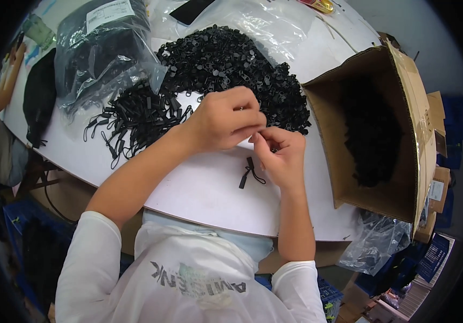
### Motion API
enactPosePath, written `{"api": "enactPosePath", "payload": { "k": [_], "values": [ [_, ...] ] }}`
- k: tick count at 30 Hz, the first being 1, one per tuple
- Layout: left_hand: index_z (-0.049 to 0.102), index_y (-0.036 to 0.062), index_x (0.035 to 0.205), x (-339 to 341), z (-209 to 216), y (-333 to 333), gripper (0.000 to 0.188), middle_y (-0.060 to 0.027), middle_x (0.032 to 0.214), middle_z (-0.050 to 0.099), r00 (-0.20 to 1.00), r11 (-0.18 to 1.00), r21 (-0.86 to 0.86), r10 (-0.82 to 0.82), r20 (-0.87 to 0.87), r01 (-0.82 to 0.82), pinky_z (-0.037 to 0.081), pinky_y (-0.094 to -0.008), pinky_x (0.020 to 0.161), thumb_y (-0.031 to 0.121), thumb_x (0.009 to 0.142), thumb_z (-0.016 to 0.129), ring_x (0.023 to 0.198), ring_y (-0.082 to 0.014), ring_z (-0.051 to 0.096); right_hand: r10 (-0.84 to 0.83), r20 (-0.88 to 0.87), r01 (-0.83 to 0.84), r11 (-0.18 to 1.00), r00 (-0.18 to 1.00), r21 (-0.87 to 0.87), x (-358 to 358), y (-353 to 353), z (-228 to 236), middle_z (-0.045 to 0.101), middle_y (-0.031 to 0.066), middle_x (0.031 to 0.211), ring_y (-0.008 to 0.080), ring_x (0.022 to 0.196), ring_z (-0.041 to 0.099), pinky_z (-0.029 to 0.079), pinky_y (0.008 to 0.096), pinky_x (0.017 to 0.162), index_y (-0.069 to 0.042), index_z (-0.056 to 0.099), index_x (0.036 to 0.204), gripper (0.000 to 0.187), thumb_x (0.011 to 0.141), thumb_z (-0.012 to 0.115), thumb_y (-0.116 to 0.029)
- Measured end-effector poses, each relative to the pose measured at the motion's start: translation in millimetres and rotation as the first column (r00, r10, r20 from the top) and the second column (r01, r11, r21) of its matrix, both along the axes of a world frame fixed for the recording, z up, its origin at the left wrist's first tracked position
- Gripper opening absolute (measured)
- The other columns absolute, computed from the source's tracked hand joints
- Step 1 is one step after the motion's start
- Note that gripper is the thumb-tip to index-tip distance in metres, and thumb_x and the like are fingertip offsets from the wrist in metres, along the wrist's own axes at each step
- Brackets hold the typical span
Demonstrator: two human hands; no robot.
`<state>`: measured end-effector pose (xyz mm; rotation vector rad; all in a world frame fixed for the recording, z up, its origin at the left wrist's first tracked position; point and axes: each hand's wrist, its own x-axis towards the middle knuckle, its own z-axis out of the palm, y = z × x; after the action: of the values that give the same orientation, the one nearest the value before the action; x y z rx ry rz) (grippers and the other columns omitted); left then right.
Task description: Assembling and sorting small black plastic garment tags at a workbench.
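Both hands meet over the white table [199, 188]. The left hand [226, 121] and right hand [280, 156] pinch together at the fingertips on a small black piece, too hidden to identify. A black pull [248, 173] lies just below them. Behind sits a pile [231, 64] of black parts; a box [382, 134] stands at right.

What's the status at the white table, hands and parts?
Left hand and right hand pinched together on a small black piece, hidden between fingertips. One black pull cord dangles below. Black slider pile just behind; nothing blocking.
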<state>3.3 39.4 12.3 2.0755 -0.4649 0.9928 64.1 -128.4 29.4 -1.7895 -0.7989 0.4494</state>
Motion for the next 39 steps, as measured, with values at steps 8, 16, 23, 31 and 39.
{"api": "enactPosePath", "payload": {
  "k": [8,16,23,31,39],
  "values": [
    [0.052,0.0005,0.069,-2.6,-3.1,5.3,0.027,-0.0149,0.056,0.049,0.861,0.946,-0.270,-0.283,-0.422,0.179,0.040,-0.0357,0.050,0.018,0.090,0.058,0.051,-0.0324,0.050,0.141,0.475,-0.121,0.990,0.868,-0.071,5.1,-3.9,14.6,0.052,0.0077,0.050,0.0169,0.039,0.048,0.036,0.0291,0.041,-0.001,0.064,0.073,0.007,0.077,0.068,-0.006],
    [0.051,0.0016,0.065,-1.3,0.2,26.5,0.034,-0.0106,0.051,0.046,0.903,0.964,-0.238,-0.202,-0.379,0.116,0.036,-0.0340,0.045,0.023,0.091,0.058,0.044,-0.0251,0.042,0.256,0.499,-0.205,0.966,0.828,-0.157,15.6,-15.7,31.0,0.050,0.0083,0.053,0.0121,0.042,0.046,0.034,0.0260,0.042,0.003,0.063,0.075,0.009,0.082,0.064,-0.003],
    [0.058,0.0094,0.089,-2.6,-2.2,25.4,0.024,-0.0065,0.072,0.064,0.805,0.952,0.285,0.253,-0.536,-0.109,0.049,-0.0387,0.063,0.029,0.081,0.069,0.069,-0.0275,0.063,-0.638,-0.157,0.639,0.656,0.754,0.401,70.2,-110.7,52.6,0.066,0.0115,0.074,0.0075,0.044,0.044,0.033,0.0205,0.043,0.005,0.048,0.126,0.048,0.098,0.043,-0.033],
    [0.058,0.0055,0.094,-1.2,-18.3,20.1,0.020,-0.0105,0.076,0.065,0.761,0.889,0.453,0.340,-0.553,-0.068,0.051,-0.0424,0.064,0.018,0.079,0.063,0.074,-0.0310,0.065,0.313,0.672,0.177,0.812,0.671,-0.556,-70.7,-29.4,-6.0,0.055,0.0105,0.077,0.0252,0.065,0.057,0.048,0.0325,0.055,0.000,0.057,0.104,0.042,0.077,0.071,-0.029],
    [0.066,0.0026,0.067,-3.4,-0.6,17.2,0.012,-0.0171,0.072,0.065,0.630,0.823,0.565,0.414,-0.657,0.049,0.053,-0.0427,0.060,0.011,0.066,0.058,0.068,-0.0343,0.065,0.393,0.588,0.072,0.787,0.707,-0.613,-58.8,-29.4,-25.6,0.054,0.0093,0.072,0.0238,0.057,0.056,0.047,0.0341,0.049,-0.005,0.051,0.083,0.016,0.084,0.062,-0.016]
  ]
}}
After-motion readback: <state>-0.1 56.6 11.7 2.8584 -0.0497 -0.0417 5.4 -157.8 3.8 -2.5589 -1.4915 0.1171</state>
